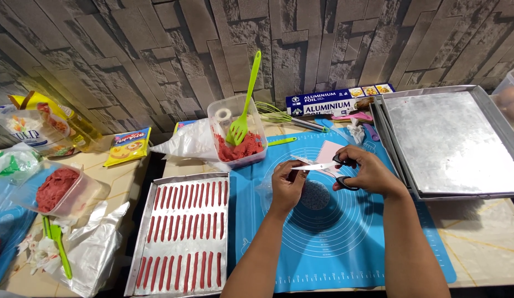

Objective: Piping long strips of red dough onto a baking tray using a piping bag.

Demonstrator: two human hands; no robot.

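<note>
Over the blue mat (334,243) on the table, the right hand (367,174) grips scissors (329,164) by their black handles while the left hand (287,182) pinches a thin, limp, probably slippery plastic bag (315,193), best held near its tip.

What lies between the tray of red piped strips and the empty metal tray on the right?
In the head view, the blue silicone mat lies between them, with both hands, left and right, holding scissors.
</note>
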